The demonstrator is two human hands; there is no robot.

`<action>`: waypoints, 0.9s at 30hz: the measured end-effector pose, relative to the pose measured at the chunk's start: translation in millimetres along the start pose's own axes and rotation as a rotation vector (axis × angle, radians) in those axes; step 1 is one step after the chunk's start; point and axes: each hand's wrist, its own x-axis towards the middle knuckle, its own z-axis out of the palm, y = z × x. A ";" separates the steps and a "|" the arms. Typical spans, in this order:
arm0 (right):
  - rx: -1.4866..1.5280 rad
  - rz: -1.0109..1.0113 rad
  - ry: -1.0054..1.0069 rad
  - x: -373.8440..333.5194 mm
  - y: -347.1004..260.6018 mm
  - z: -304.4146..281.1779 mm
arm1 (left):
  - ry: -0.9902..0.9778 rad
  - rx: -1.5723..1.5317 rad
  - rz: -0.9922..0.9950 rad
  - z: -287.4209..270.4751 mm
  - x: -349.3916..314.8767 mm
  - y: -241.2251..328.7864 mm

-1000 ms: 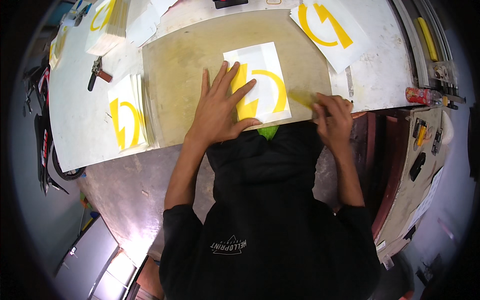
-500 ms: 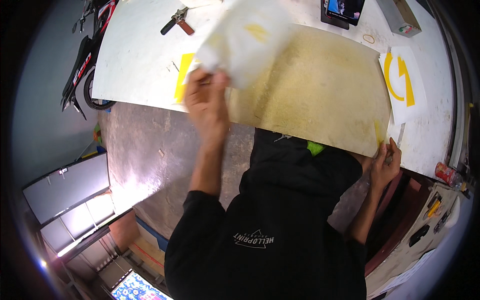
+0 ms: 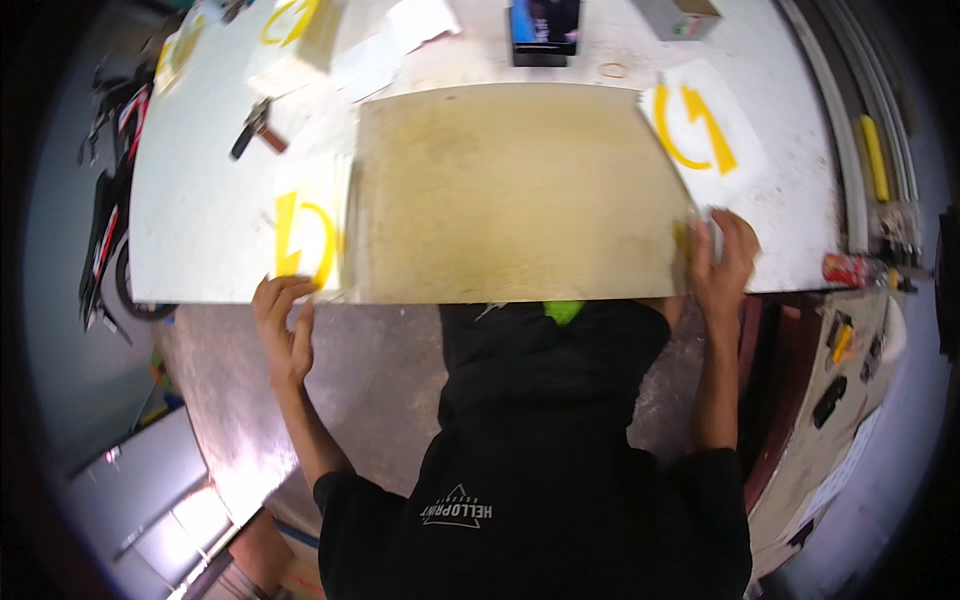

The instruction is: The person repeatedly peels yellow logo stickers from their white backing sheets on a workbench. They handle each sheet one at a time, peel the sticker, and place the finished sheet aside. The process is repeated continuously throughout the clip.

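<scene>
A broad tan board [image 3: 520, 200] lies along the front of the white table. Against its left edge rests a white sheet with a yellow curved-and-jagged graphic [image 3: 315, 235]. My left hand [image 3: 285, 325] is at that sheet's lower edge, its fingertips over the table edge and its thumb apart. At the board's right edge is my right hand [image 3: 725, 265], thumb and fingers parted and slightly blurred. A small pale patch shows between them, too smeared to name. Just beyond that hand lies a second white sheet with a similar yellow graphic [image 3: 705, 130].
Keys with a dark fob and brown tag [image 3: 260, 130] lie at left. Farther back are a stack of printed sheets [image 3: 295, 60], white paper [image 3: 400, 45], a phone on a stand [image 3: 545, 30] and a grey box [image 3: 680, 15]. A red can [image 3: 845, 268] is near the right edge.
My left hand has come down and left from above the board, and the translucent sheet it held up is no longer raised. My right hand has shifted slightly up the board's right edge. The view has turned.
</scene>
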 end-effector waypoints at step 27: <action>0.730 0.298 -0.105 -20.6 -115.0 4.7 | -0.317 -1.375 -0.369 148.4 72.8 131.6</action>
